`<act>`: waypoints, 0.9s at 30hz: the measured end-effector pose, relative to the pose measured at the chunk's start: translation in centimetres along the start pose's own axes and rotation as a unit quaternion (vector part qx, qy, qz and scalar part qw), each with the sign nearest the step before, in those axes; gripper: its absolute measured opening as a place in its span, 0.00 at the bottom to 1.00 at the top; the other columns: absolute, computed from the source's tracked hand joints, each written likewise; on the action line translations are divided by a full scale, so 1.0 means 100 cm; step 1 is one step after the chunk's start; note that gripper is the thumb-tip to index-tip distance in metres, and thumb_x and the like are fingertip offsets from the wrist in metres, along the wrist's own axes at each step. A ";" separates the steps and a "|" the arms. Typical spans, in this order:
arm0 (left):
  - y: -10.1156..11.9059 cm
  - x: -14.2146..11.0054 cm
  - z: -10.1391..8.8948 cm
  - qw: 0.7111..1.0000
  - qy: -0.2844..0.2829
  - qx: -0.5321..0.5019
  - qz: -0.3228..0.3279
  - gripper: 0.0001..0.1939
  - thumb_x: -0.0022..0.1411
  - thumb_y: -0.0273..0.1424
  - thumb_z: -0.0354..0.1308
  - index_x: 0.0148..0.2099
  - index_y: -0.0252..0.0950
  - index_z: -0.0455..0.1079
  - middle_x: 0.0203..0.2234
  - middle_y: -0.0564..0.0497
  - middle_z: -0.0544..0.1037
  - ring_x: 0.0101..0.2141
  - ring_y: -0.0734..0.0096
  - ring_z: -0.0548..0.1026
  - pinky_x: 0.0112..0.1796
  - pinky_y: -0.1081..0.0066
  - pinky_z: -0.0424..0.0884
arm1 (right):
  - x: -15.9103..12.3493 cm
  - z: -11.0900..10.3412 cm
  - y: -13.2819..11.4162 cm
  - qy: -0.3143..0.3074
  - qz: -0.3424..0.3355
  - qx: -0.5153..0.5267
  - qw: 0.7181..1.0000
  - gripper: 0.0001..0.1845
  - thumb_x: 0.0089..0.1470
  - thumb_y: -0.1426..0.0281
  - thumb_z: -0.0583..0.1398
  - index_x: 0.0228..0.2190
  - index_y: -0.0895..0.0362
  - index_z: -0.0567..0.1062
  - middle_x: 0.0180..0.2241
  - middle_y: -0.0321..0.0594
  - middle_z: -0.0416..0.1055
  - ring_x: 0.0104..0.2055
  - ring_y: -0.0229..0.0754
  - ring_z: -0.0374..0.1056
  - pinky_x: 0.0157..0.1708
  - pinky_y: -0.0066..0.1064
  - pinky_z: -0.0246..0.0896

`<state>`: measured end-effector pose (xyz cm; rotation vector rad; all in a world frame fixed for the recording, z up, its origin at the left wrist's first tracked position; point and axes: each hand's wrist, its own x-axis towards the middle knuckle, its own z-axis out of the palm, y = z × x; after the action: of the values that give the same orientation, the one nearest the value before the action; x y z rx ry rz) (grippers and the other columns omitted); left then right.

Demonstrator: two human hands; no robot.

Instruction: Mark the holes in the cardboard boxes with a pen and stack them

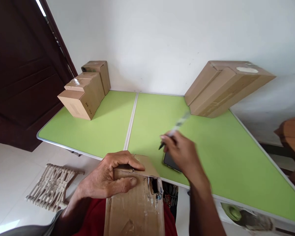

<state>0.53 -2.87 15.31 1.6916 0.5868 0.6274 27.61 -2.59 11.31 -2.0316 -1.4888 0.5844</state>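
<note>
Clamped a cardboard box point(135, 208) between thumb and half-curled fingers of the left hand point(110, 173), with a ragged hole point(154, 185) just right of them; couldn't see inside. Pinched a marker point(179, 124) in the right hand point(182, 152), fingers above a phone point(171, 162). Saw, beyond the left fingers, a carton point(75, 103) with unreadable print.

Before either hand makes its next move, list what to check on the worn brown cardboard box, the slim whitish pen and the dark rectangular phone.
1. Left hand gripping worn brown box: ok, thumb on its face, fingers over the top edge.
2. Right hand holding slim whitish pen: ok.
3. Pen's black end uncapped: cannot tell, too small.
4. Pen clear of the box: ok, apart.
5. Box intact: not ok, a ragged hole in the upper right corner.
6. Dark phone clear of the right hand: cannot tell, hand partly covers it.
</note>
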 end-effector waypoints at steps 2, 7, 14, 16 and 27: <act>-0.002 -0.003 0.000 1.000 0.005 -0.004 0.003 0.14 0.70 0.30 0.66 0.56 0.38 0.80 0.48 0.44 0.81 0.46 0.63 0.81 0.49 0.67 0.75 | 0.034 0.021 -0.003 -0.039 0.033 -0.078 0.996 0.07 0.71 0.70 0.61 0.40 0.60 0.79 0.34 0.46 0.81 0.39 0.48 0.77 0.40 0.37 0.68; -0.007 -0.010 -0.001 1.000 0.007 0.001 0.017 0.15 0.73 0.28 0.64 0.59 0.43 0.76 0.50 0.46 0.80 0.51 0.63 0.80 0.53 0.66 0.74 | 0.070 0.067 -0.004 -0.068 0.101 -0.169 0.978 0.11 0.71 0.67 0.64 0.50 0.60 0.79 0.46 0.45 0.80 0.47 0.47 0.78 0.48 0.43 0.75; -0.009 -0.010 -0.002 0.999 0.008 0.019 0.028 0.15 0.73 0.27 0.63 0.59 0.43 0.75 0.49 0.47 0.79 0.50 0.65 0.80 0.52 0.68 0.73 | 0.058 0.072 0.003 -0.055 0.105 -0.198 0.973 0.16 0.71 0.61 0.65 0.54 0.58 0.78 0.50 0.44 0.79 0.48 0.48 0.78 0.49 0.46 0.77; -0.010 -0.012 -0.002 1.000 0.008 0.021 0.021 0.14 0.73 0.28 0.63 0.59 0.43 0.75 0.49 0.47 0.80 0.49 0.65 0.80 0.52 0.68 0.73 | 0.048 0.067 0.005 -0.039 0.098 -0.200 0.974 0.16 0.72 0.62 0.64 0.54 0.58 0.77 0.51 0.44 0.78 0.49 0.48 0.78 0.50 0.45 0.76; -0.010 -0.013 -0.001 0.999 0.013 0.025 0.044 0.15 0.73 0.27 0.64 0.59 0.44 0.75 0.50 0.48 0.80 0.52 0.66 0.80 0.55 0.67 0.73 | -0.035 0.045 0.047 0.050 0.256 -0.199 0.945 0.39 0.63 0.52 0.67 0.53 0.79 0.72 0.54 0.77 0.69 0.61 0.76 0.66 0.50 0.54 0.71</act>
<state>-0.58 -3.50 14.24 1.7662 0.5527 0.7032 27.04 -6.28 4.92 -2.7532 -1.0728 0.3822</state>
